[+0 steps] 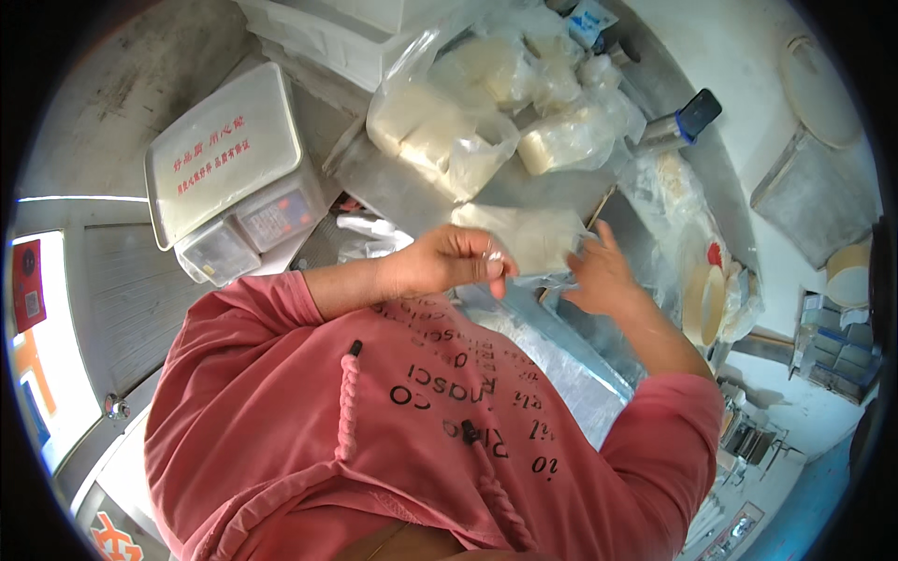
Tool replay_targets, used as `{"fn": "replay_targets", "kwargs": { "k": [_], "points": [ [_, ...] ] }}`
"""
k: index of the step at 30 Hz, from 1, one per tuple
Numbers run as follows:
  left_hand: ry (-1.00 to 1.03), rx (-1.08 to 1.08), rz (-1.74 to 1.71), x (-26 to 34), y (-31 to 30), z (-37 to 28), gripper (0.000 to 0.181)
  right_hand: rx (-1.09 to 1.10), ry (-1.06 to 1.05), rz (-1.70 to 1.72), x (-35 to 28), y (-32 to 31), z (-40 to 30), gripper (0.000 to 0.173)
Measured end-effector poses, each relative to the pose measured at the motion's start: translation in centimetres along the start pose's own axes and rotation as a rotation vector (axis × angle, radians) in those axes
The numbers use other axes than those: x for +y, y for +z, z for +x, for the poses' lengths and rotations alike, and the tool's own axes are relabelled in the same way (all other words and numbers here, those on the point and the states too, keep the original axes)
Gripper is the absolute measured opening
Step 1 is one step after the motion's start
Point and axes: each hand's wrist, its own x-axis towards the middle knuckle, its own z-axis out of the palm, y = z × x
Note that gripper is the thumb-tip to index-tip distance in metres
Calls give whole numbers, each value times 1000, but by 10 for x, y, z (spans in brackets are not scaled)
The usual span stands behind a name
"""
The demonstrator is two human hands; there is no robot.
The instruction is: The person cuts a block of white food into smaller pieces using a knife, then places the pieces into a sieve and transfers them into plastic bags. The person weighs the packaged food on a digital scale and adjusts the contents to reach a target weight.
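My left hand is curled, its thumb against the forefinger, with a glint of clear plastic film at the fingertips. To its right is my right hand, blurred, with the forefinger raised and the others bent. Those fingers are at the edge of a clear bag; whether they grip it I cannot tell. Between and beyond both hands lies a pale block in a clear plastic bag. It rests at the near end of a grey metal surface. Several larger bagged pale blocks are piled further away.
A lidded plastic box with red writing stands at left, two small clear containers against its near side. On the right are a roll of tape and a metal cup with a dark top. A white crate is behind.
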Motion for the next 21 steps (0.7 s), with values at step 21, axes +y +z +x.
{"fn": "replay_targets", "kwargs": {
  "k": [21],
  "points": [
    [723, 838, 297, 205, -43, -215, 20, 827, -648, -17, -75, -285, 70, 20]
  ]
}}
